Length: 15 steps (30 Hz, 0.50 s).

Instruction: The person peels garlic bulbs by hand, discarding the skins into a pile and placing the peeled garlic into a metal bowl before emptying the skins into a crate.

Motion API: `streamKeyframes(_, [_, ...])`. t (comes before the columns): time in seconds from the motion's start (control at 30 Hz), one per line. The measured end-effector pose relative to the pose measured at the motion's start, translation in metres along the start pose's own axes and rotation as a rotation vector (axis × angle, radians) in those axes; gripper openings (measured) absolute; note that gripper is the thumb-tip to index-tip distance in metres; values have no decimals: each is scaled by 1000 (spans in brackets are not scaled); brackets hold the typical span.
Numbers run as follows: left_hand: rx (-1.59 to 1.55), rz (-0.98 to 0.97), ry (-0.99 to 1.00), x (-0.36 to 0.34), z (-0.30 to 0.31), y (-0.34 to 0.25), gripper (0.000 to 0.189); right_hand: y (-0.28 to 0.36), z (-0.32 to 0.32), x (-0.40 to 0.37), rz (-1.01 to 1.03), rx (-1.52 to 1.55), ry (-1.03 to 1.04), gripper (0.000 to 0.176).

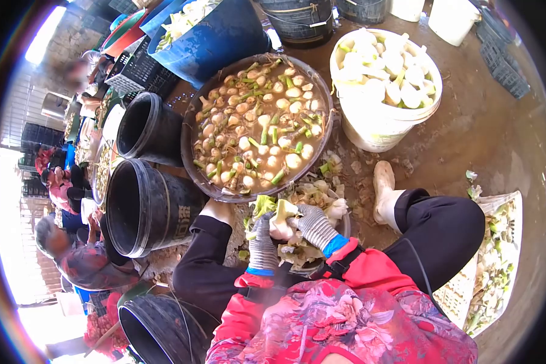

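Note:
Both my hands wear grey striped gloves with blue cuffs. Between them, over my lap, is a fresh garlic bulb [281,225], pale with a pinkish base and a leafy green end pointing up and left. My left hand [262,247] has its fingers closed round the bulb's left side. Fingers of my right hand [317,230] press on its right side. Beneath the hands lies a pile of stripped outer leaves [318,197], partly in a container whose rim shows at the right. Just beyond, a wide round tub [188,130] holds muddy water with many floating bulbs and green stem pieces.
A white bucket [370,124] full of trimmed white bulbs stands beyond my right foot. Black buckets [155,209] line my left side. A blue barrel [224,45] stands at the back left. A white crate [467,288] of leaf scraps lies right. Other people [88,261] sit at left.

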<state>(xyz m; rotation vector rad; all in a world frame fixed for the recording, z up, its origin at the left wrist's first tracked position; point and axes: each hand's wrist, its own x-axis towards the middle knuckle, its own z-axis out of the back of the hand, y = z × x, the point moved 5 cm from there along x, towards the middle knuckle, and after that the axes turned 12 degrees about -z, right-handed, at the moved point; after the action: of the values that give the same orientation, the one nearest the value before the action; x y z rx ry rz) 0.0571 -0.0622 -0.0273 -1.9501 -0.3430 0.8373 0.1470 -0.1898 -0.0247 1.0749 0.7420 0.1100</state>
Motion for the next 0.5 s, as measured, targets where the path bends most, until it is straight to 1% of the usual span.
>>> streamKeyframes(0.03, [-39,2,28,-4,1,-1,31,-11,1,7,-20,165,-13,33])
streamKeyframes(0.07, [-39,2,24,-10,3,0,31,-31,2,26,12,261,-25,32])
streamKeyframes(0.13, [-141,93,43,-20,4,0,39,-48,17,38,-107,48,-182,32])
streamKeyframes(0.17, [-167,131,51,-25,1,-8,40,-58,26,44,-98,6,-218,33])
streamKeyframes(0.2, [-155,119,70,-29,2,-18,45,-65,36,46,-89,-36,-258,34])
streamKeyframes(0.23, [-144,62,92,-30,3,-24,49,-73,40,47,-120,-55,-208,38])
streamKeyframes(0.27, [-132,3,113,-32,6,-30,54,-68,40,45,-116,-55,-207,38])
streamKeyframes(0.3, [-133,0,114,-30,13,-28,54,-57,29,42,-84,-340,-10,40])
streamKeyframes(0.33, [54,-120,166,-24,23,-25,58,-50,18,36,-51,-624,187,41])
streamKeyframes(0.37, [242,-235,217,-20,28,-24,62,-41,11,24,113,-582,94,40])
streamKeyframes(0.4, [241,-232,221,-18,30,-21,62,-34,5,15,109,-582,91,40])
streamKeyframes(0.47, [688,-458,343,-15,23,-24,69,-3,0,-6,401,-298,88,37])
streamKeyframes(0.5, [839,-505,349,-17,15,-26,69,3,-3,-14,394,-269,68,35])
